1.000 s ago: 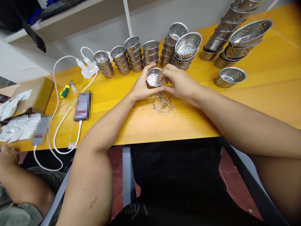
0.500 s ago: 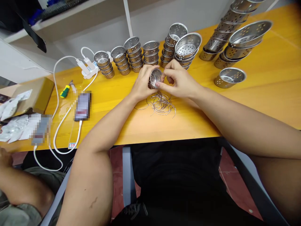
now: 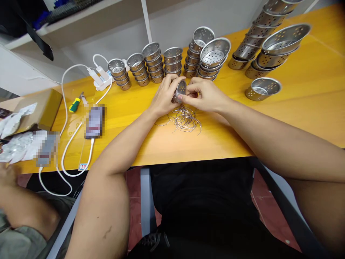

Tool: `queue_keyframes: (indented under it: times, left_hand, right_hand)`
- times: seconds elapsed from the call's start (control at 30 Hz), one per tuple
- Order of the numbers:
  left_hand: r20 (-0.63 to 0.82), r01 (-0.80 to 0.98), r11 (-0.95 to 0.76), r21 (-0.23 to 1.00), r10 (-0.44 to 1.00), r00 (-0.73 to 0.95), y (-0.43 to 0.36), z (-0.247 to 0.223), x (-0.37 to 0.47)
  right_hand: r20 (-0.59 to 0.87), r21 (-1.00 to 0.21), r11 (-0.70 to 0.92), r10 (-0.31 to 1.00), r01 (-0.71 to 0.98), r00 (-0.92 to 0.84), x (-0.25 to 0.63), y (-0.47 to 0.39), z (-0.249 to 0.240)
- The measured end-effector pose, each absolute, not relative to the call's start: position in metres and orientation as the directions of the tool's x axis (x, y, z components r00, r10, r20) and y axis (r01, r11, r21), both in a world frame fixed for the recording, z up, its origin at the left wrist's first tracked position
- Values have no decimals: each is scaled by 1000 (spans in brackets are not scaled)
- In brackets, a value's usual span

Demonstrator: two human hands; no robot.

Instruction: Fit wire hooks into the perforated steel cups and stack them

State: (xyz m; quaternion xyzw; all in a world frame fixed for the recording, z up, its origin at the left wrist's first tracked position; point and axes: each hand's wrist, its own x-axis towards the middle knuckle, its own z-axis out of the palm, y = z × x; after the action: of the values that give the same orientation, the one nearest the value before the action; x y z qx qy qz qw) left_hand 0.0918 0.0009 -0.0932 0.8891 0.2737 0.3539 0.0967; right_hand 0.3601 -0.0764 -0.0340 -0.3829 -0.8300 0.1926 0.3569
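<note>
Cup, perforated metal (image 3: 179, 90), is located near the centre of the frame, held above the tabletop (image 3: 218, 142) and tilted, with its open side turned toward the right of the frame. Left hand (image 3: 162, 95) has its grip closed around the cup's outer wall, fingers over the upper side. Right hand (image 3: 206, 94) is at the cup's open side, fingers curled and thumb tip against the rim area; whether its grip is pinching anything cannot be told. Directly below both hands lies a loose tangle of thin curved metal wires (image 3: 186, 120). Behind the hands, upper centre, stand several stacks of similar perforated cups, the leftmost stack (image 3: 120, 74) nearest a white power strip (image 3: 102, 80). A wider-mouthed stack (image 3: 214, 57) is just beyond the right hand. Upper right holds a tall leaning stack (image 3: 253, 39) and, beside it, a broad stack (image 3: 280, 46); a separate cup (image 3: 262, 90) sits upright in front of them. Left of frame: a green-and-yellow-handled tool (image 3: 74, 104), a phone (image 3: 94, 121) on a white cable and a cardboard box (image 3: 44, 106). Another person's hand (image 3: 7, 175) shows at the left edge.
</note>
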Motion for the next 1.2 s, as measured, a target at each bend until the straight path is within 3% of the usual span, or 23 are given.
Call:
queue_keyframes:
  times: [0.37,0.5,0.73,1.1,1.2]
  left_hand:
    - [589,408,-824,394,567,576,5,-94,90]
    - [586,414,-796,440,605,539,31,-110,74]
    - [617,435,-706,558,704,351,69,-141,63]
    - [555,397,-751,527,658,509,44,-133,77]
    - [581,408,-761,505,649,491,43,-126,76]
  right_hand:
    - [431,-666,606,788,434,-439,364,-72,-32]
    - [375,-718,604,754,346,-539,367,-79,-18]
    - [244,-556,675,690,485,-682,375,-78,-17]
    - [213,-428,539,840,725,-499,377,-94,-4]
    - [296,-456,551,834,698,-466,374,-100,2]
